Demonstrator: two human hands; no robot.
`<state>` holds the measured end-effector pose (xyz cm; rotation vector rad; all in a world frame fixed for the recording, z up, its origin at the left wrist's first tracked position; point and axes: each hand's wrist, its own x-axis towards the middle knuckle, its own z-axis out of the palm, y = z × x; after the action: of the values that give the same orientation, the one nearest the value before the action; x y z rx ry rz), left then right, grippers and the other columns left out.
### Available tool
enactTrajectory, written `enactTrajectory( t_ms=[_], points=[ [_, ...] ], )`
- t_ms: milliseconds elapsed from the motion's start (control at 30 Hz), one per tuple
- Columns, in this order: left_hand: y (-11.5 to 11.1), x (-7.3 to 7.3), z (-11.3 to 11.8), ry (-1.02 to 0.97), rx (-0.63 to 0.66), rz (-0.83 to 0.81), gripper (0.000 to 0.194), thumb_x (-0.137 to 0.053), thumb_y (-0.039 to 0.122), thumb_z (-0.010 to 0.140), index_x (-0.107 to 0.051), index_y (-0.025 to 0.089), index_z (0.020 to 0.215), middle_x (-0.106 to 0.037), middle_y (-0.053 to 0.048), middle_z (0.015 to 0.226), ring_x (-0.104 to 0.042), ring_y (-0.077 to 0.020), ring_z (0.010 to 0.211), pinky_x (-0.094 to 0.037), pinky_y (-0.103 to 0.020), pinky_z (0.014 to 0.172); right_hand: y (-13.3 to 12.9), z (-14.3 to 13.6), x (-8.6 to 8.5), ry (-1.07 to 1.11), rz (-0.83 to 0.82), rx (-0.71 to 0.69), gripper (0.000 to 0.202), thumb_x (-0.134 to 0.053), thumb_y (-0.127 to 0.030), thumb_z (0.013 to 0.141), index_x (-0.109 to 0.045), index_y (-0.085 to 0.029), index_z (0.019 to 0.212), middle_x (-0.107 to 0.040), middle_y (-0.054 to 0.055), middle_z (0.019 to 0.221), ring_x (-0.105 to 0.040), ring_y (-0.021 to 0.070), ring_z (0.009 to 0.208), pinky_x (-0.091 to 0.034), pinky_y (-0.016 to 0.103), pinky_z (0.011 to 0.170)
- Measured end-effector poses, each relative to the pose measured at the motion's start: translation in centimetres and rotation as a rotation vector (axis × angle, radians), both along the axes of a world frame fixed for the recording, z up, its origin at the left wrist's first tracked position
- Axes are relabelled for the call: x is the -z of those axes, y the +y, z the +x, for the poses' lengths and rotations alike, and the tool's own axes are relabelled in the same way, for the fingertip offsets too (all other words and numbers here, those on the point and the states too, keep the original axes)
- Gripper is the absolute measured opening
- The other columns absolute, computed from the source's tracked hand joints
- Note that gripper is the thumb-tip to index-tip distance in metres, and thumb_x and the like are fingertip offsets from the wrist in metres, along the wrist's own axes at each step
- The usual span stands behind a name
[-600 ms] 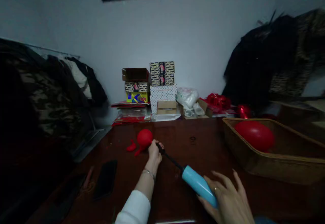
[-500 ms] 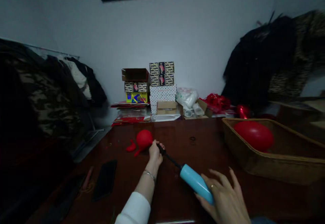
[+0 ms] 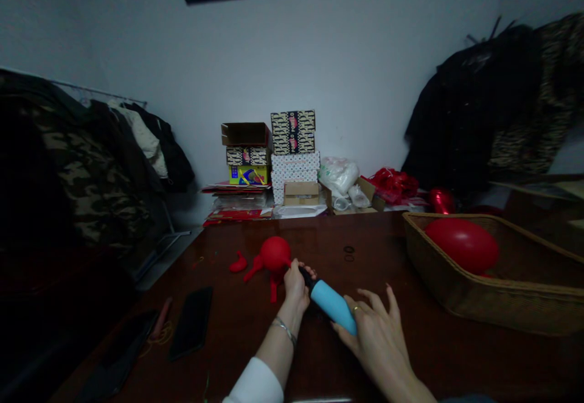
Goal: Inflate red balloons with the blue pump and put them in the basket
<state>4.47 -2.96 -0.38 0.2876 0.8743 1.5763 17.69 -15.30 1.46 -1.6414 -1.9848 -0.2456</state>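
Observation:
A light blue pump (image 3: 333, 305) slants above the dark table, its black end toward the middle. My left hand (image 3: 298, 278) is closed around that black end, where the neck of a partly filled red balloon (image 3: 275, 254) meets it. The balloon's neck is hidden by my fingers. At the pump's near end, my right hand (image 3: 376, 333) holds the blue barrel between thumb and palm, with its other fingers raised. Limp red balloons (image 3: 238, 262) lie left of and beneath the round one.
A wicker basket (image 3: 502, 293) with a large red balloon (image 3: 463, 245) stands at right. Two dark phones (image 3: 191, 322) and a reddish stick (image 3: 162, 318) lie at left. Boxes (image 3: 294, 175) and plastic bags (image 3: 340, 178) are stacked behind the table (image 3: 374, 232).
My right hand and the blue barrel have moved up and left toward my left hand, hiding the black rod. The held balloon looks rounder and sits slightly further right, along with my left hand.

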Motion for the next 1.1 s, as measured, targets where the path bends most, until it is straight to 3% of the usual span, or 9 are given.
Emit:
enactTrajectory(
  t_ms=[267,467,633,867,1100],
  points=[
    [1.3,1.1,-1.8,0.046,-0.017,0.022,0.022,-0.044,0.022,0.087,-0.042,0.018,0.065,-0.044,0.004,0.046,-0.041,-0.008,0.036,-0.031,-0.019,0.04,-0.8,0.4,1.1,0.011,0.035,-0.032,0.039,-0.069,-0.037,0.069,-0.065,-0.018,0.104,-0.071,0.004,0.084,-0.057,0.0284,0.102,-0.01,0.057,0.108],
    [2.7,1.1,-4.2,0.067,-0.059,0.02,0.021,-0.044,0.022,0.086,-0.041,0.018,0.066,-0.042,0.005,0.045,-0.041,-0.0081,0.036,-0.029,-0.019,0.04,-2.1,3.5,2.8,-0.135,0.154,-0.145,0.042,-0.062,-0.044,0.076,-0.06,-0.021,0.111,-0.071,0.003,0.095,-0.056,0.0271,0.103,-0.006,0.056,0.108],
    [3.5,0.9,-5.6,0.069,-0.073,0.01,0.02,-0.045,0.021,0.085,-0.042,0.018,0.065,-0.042,0.005,0.045,-0.04,-0.0079,0.036,-0.03,-0.019,0.04,-2.9,5.3,3.1,-0.207,0.252,-0.179,0.045,-0.058,-0.053,0.078,-0.059,-0.022,0.11,-0.071,0.0,0.09,-0.058,0.0252,0.098,0.0,0.054,0.108],
    [3.0,0.6,-4.2,0.054,-0.066,0.004,0.021,-0.044,0.02,0.086,-0.042,0.018,0.065,-0.043,0.004,0.046,-0.042,-0.008,0.037,-0.032,-0.018,0.04,-2.8,4.9,2.8,-0.19,0.228,-0.143,0.042,-0.06,-0.05,0.077,-0.06,-0.022,0.108,-0.071,0.001,0.09,-0.057,0.0263,0.101,-0.003,0.055,0.108],
    [1.5,1.1,-1.3,0.027,-0.022,0.03,0.02,-0.049,0.023,0.085,-0.045,0.017,0.066,-0.046,0.002,0.048,-0.046,-0.0093,0.038,-0.036,-0.02,0.04,-1.9,1.7,0.6,-0.04,0.084,-0.025,0.036,-0.068,-0.038,0.07,-0.065,-0.019,0.101,-0.071,0.004,0.088,-0.056,0.0288,0.103,-0.008,0.057,0.108]
  ],
)
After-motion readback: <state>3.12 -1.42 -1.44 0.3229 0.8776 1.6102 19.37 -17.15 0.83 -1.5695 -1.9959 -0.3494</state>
